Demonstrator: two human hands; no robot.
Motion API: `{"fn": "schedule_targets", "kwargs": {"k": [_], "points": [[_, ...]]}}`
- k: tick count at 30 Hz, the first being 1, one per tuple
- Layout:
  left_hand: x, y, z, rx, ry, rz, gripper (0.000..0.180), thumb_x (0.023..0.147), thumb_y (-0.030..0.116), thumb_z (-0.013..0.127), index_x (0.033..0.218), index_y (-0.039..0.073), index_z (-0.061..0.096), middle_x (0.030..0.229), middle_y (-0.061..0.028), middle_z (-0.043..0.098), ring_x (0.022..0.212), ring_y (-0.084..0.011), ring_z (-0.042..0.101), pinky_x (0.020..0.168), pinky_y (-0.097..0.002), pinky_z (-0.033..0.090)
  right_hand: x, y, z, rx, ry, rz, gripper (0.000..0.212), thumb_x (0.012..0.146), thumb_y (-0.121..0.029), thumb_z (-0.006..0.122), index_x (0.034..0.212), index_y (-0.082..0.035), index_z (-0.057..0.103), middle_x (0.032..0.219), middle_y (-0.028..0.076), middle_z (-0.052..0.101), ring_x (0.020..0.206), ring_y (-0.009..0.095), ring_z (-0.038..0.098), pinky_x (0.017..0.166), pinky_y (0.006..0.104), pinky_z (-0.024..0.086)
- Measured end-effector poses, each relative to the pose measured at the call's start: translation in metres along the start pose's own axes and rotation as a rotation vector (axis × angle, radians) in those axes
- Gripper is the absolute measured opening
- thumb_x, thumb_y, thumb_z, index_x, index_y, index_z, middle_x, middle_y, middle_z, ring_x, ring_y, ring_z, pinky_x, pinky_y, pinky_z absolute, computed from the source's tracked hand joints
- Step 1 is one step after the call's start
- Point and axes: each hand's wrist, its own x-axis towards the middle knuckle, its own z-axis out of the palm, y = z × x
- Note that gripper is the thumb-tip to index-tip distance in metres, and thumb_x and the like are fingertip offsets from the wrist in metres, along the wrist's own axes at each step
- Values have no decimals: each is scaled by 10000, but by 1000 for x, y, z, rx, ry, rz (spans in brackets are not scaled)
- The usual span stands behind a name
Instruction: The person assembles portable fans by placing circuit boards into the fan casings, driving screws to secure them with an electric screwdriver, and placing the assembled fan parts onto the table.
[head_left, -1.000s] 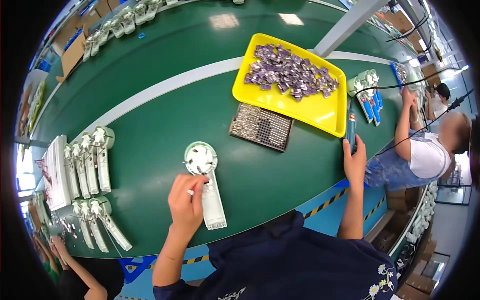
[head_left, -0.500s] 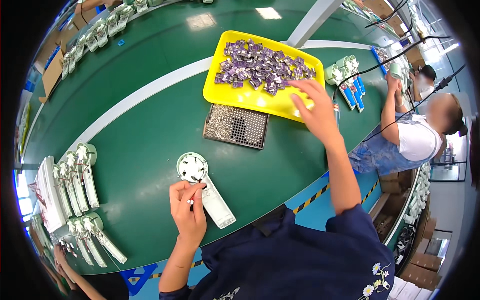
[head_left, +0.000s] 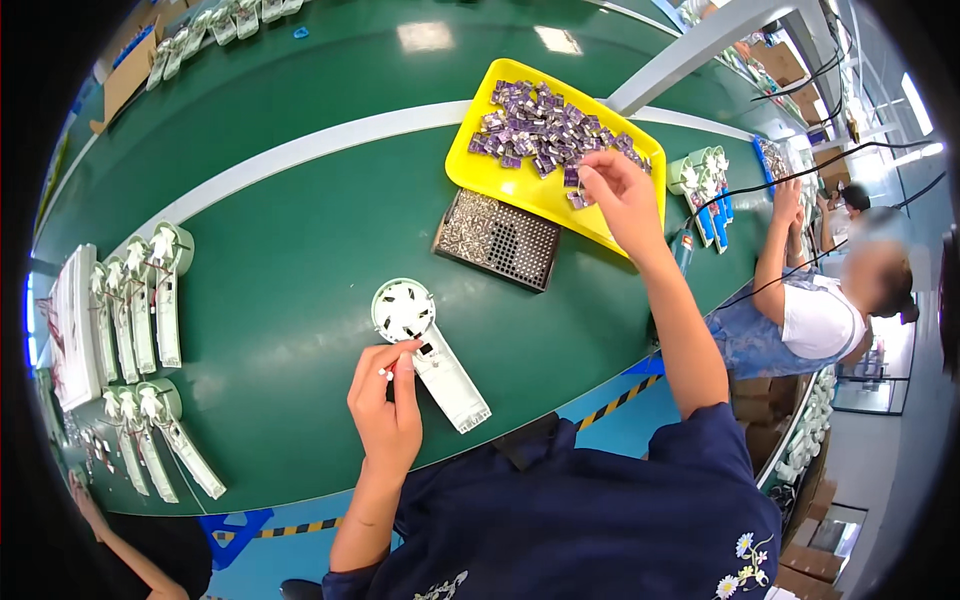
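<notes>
Over the yellow tray (head_left: 520,184), the right hand (head_left: 632,208) is hovering, grip narrow — contents unclear; left of it, the left hand (head_left: 388,408) is pinching white-tipped wires (head_left: 386,372) — risking strain if tugged.

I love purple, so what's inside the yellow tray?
A heap of what look like purple circuit boards lies inside the yellow tray, with the right hand over part of it. The tray's floor beneath the heap, and anything behind the hand, can't be seen.
</notes>
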Motion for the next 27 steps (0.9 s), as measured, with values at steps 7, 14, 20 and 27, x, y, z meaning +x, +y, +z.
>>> {"fn": "schedule_targets", "kwargs": {"k": [7, 14, 20, 27], "points": [[-1, -4, -6, 5, 42, -78, 129, 957, 3, 579, 1013, -16, 694, 881, -111, 636, 727, -180, 596, 639, -277, 451, -65, -55, 40, 765, -331, 343, 209, 991, -95, 601, 1183, -10, 593, 996, 59, 634, 828, 146, 650, 754, 303, 554], [3, -4, -3, -55, 41, -113, 122, 956, 12, 592, 1011, -4, 699, 857, -89, 633, 692, -161, 576, 600, -267, 438, -105, -72, 82, 1033, -601, 516, 171, 952, -36, 643, 1111, 4, 593, 1209, 140, 586, 1036, 259, 687, 914, 375, 581], [2, -3, -4, -72, 56, -106, 113, 962, 26, 594, 1005, -5, 695, 847, -89, 637, 684, -173, 584, 604, -278, 454, -117, -64, 98, 915, -527, 302, 156, 949, -9, 636, 1092, 28, 586, 1208, 151, 600, 1108, 239, 652, 1014, 404, 547], [-1, -9, -6, -74, 34, -84, 140, 991, 49, 568, 1028, -16, 686, 878, -72, 630, 687, -121, 579, 594, -246, 457, -111, -75, 94, 907, -556, 411, 146, 967, -37, 621, 1089, 36, 587, 1220, 163, 611, 1134, 244, 636, 1015, 412, 540]]}}
